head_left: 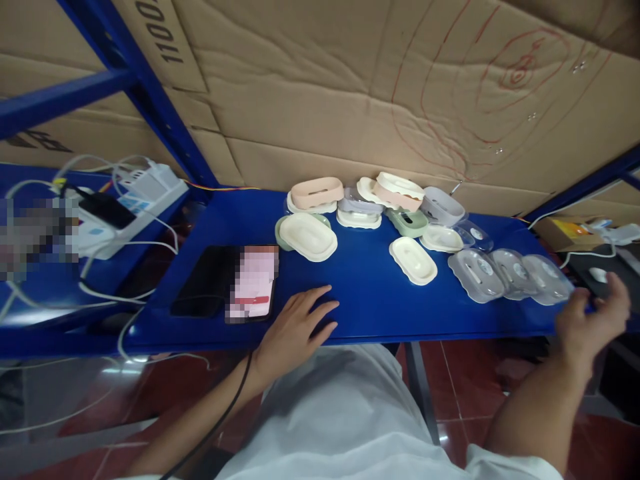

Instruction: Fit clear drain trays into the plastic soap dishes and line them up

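White shirt (340, 420), bottom centre; left hand (295, 328) spread; right hand (587, 323), fingers parted, clear scalloped lid (546, 280) just leftward, long axis down-right.

The left hand (295, 327) spreads its fingers over the blue shelf (365, 307), just beside a phone (253, 287). Cream, pink, green and grey dishes (307, 236) cluster toward the cardboard (320, 87). Near 3 overlapping translucent trays (513, 273), the blurred right hand (590, 327) seems to have its fingers parted.
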`<state>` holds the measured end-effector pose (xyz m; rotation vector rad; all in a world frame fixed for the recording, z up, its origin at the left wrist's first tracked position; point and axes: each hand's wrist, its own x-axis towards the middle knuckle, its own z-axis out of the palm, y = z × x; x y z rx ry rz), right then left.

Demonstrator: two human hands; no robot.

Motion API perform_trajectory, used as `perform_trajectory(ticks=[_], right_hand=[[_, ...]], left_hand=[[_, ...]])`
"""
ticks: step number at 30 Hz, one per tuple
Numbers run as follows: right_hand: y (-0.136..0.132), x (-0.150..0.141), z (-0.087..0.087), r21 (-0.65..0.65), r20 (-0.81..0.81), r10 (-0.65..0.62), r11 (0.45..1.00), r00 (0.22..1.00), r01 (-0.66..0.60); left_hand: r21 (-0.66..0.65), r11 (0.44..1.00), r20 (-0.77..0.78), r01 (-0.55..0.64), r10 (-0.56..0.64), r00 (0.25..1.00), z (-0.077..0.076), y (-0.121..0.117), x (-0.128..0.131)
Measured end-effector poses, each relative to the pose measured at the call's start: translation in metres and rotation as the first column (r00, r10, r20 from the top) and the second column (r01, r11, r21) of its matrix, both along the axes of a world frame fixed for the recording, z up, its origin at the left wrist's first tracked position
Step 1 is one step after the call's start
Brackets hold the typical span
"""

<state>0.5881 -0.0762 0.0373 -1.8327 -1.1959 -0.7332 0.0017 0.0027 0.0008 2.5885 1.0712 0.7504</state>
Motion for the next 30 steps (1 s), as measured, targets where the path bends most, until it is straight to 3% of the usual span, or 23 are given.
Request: perform_trajectory(ticks=[2, 4, 5, 7, 10, 13, 14, 15, 17, 19, 21, 23, 24, 26, 28, 30], right_hand=[[0.020, -0.074, 0.007, -0.142, 0.025, 0.221, 0.966, 0.975, -0.215], [0.046, -0.146, 0.003, -0.444, 0.046, 0.510, 0.781, 0.859, -0.440], [0.059, -0.176, -0.001, -0.548, 0.048, 0.574, 0.699, 0.817, -0.459], [0.078, -0.222, -0.009, -0.653, 0.056, 0.604, 0.624, 0.795, -0.428], [0.091, -0.259, -0.009, -0.708, -0.012, 0.680, 0.512, 0.733, -0.486], [0.099, -0.268, 0.008, -0.688, -0.140, 0.803, 0.342, 0.580, -0.640], [0.104, -0.265, 0.014, -0.671, -0.149, 0.818, 0.329, 0.556, -0.664], [0.111, -0.260, 0.020, -0.661, -0.129, 0.811, 0.359, 0.571, -0.659], [0.129, -0.242, 0.026, -0.652, -0.017, 0.704, 0.530, 0.710, -0.542], [0.147, -0.221, 0.025, -0.624, 0.116, 0.487, 0.714, 0.866, -0.318], [0.158, -0.208, 0.022, -0.587, 0.174, 0.334, 0.791, 0.926, -0.175], [0.160, -0.212, 0.019, -0.604, 0.131, 0.433, 0.748, 0.892, -0.275], [0.159, -0.221, 0.018, -0.623, 0.081, 0.546, 0.681, 0.834, -0.386], [0.155, -0.251, 0.019, -0.645, -0.022, 0.752, 0.492, 0.658, -0.584], [0.155, -0.290, 0.022, -0.650, -0.066, 0.854, 0.356, 0.516, -0.671], [0.162, -0.327, 0.024, -0.658, -0.042, 0.890, 0.317, 0.454, -0.683]], left_hand=[[-0.001, 1.000, -0.011, 0.004, -0.004, 1.000, 0.000, 0.000, 0.000], [-0.002, 1.000, -0.012, -0.001, 0.001, 1.000, 0.000, 0.000, 0.001], [-0.004, 1.000, -0.009, -0.005, 0.005, 1.000, -0.001, 0.000, 0.001], [-0.010, 1.000, -0.001, -0.012, 0.012, 1.000, -0.001, 0.000, 0.000], [-0.027, 1.000, 0.020, -0.016, 0.016, 1.000, -0.001, -0.001, 0.000], [-0.026, 1.000, 0.023, -0.014, 0.014, 1.000, 0.000, -0.001, -0.001], [-0.016, 1.000, 0.013, -0.010, 0.011, 1.000, 0.000, -0.001, -0.001], [0.000, 1.000, 0.001, -0.006, 0.006, 1.000, 0.000, -0.001, -0.001], [0.034, 0.999, -0.022, 0.013, -0.012, 1.000, 0.000, -0.001, -0.001], [0.057, 0.998, -0.030, 0.033, -0.032, 0.999, 0.000, 0.000, -0.001], [0.060, 0.997, -0.028, 0.048, -0.047, 0.999, 0.000, 0.000, 0.000], [0.045, 0.997, -0.019, 0.057, -0.056, 0.998, 0.001, 0.000, 0.000], [0.038, 0.998, -0.014, 0.056, -0.055, 0.998, 0.002, 0.000, 0.000], [0.027, 0.999, -0.004, 0.038, -0.038, 0.999, 0.003, -0.001, 0.001], [0.025, 1.000, 0.003, 0.016, -0.016, 1.000, 0.003, -0.002, 0.001], [0.029, 1.000, 0.006, 0.008, -0.008, 1.000, 0.002, -0.002, 0.002]])
